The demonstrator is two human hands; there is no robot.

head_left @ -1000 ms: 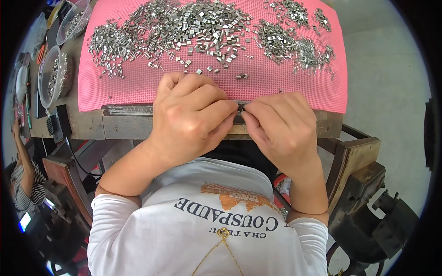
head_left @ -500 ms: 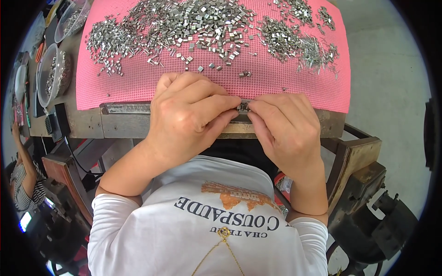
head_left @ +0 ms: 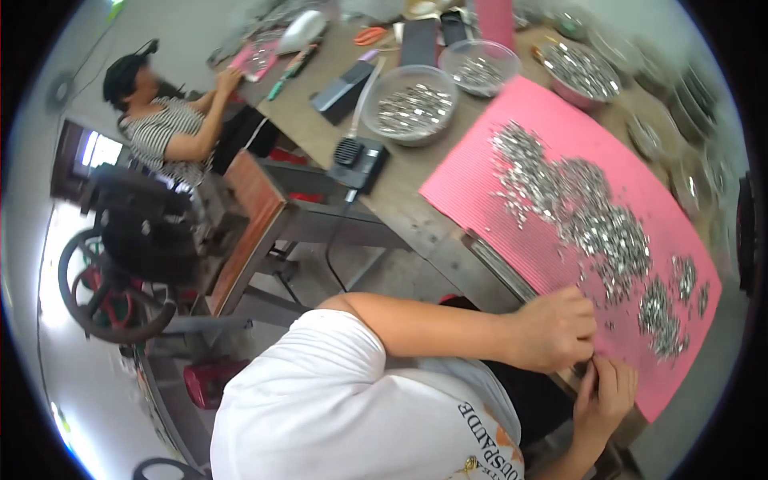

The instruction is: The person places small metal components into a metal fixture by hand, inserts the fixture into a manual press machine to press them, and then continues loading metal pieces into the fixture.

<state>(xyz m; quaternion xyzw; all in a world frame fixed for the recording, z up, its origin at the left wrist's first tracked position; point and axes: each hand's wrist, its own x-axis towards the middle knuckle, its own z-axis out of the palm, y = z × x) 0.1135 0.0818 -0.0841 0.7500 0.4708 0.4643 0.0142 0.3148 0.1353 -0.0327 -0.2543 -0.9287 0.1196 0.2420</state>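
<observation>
My left hand point(head_left: 556, 330) is closed in a pinch at the front edge of the pink mesh mat point(head_left: 460, 188). Close beside it, my right hand point(head_left: 610, 396) also has its fingers pressed together. Their fingertips nearly meet over the metal rail point(head_left: 502, 268) along the table edge. Whatever sits between the fingers is too small and blurred to make out. Past my hands, small shiny metal pieces point(head_left: 612, 240) lie in a long heap on the mat, with a smaller pile point(head_left: 660, 320) nearer my right hand.
Clear tubs of metal pieces point(head_left: 412, 110) stand left of the mat, beside a black corded device point(head_left: 358, 164). A pink bowl point(head_left: 580, 76) holds more pieces. A person in a striped top point(head_left: 172, 132) sits at the table's far left. A black machine with a handwheel point(head_left: 120, 280) stands left.
The view has swung left, bringing the other person, the machine and more tubs into sight. My hands remain together at the rail, now at the picture's lower right.
</observation>
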